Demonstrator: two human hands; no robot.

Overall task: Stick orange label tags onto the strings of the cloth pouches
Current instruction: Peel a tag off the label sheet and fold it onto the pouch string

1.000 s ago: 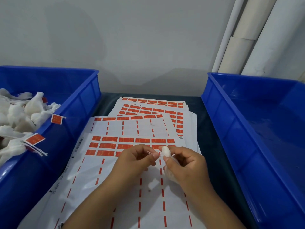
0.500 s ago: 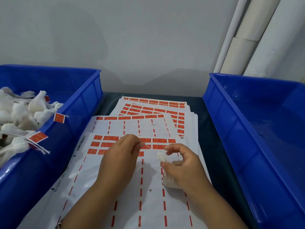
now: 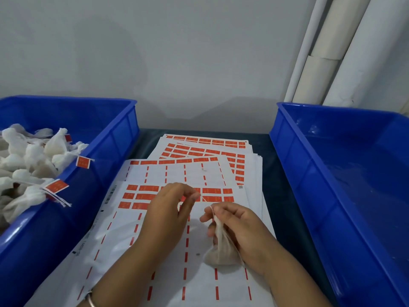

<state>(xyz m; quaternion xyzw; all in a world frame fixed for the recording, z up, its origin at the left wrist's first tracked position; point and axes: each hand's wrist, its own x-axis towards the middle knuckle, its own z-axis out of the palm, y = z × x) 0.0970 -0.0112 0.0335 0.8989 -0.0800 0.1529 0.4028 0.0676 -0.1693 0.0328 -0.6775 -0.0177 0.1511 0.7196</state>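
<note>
My right hand [image 3: 241,227] grips a small white cloth pouch [image 3: 219,249] by its neck and pinches its string [image 3: 207,202], which sticks up towards the labels. My left hand [image 3: 170,211] is curled over the top label sheet [image 3: 155,235], its thumb and fingertips pinching at an orange label [image 3: 184,198] in the partly used rows. The fingers hide that label's edge. More orange labels [image 3: 212,191] lie to either side of it.
A blue bin [image 3: 115,138] on the left holds several white pouches [image 3: 33,156] with orange tags [image 3: 56,186] on their strings. Another blue bin [image 3: 294,151] stands on the right. More label sheets [image 3: 205,149] are stacked behind. White pipes [image 3: 327,52] run up the wall.
My left hand let go of the string and moved up to the orange label rows. My right hand dropped lower with the pouch, and the string now trails up from its fingers.
</note>
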